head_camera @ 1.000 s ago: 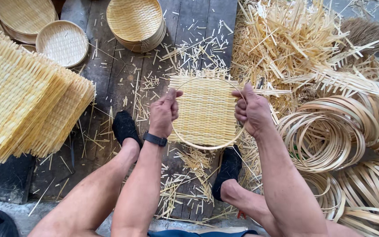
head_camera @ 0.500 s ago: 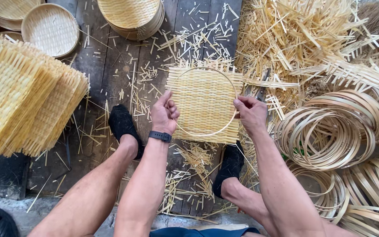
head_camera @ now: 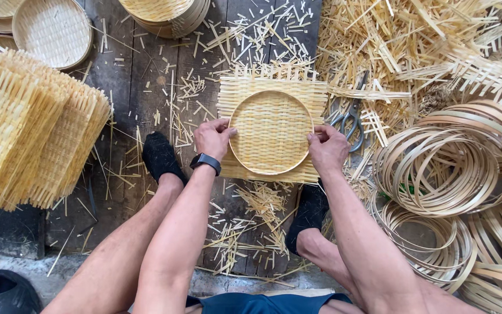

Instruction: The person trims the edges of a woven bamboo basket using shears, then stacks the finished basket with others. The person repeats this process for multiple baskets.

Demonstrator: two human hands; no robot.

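Here I see a square woven bamboo mat (head_camera: 272,131) with a round hoop (head_camera: 271,95) pressed onto it, lying on the plank floor (head_camera: 129,87), my left hand (head_camera: 213,138) and right hand (head_camera: 327,148) pinching the hoop's opposite edges.

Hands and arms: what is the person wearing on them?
Both arms are bare, with no sleeves and no gloves. The left hand has a black wristband with a dark watch face just behind it. The right hand wears nothing at all.
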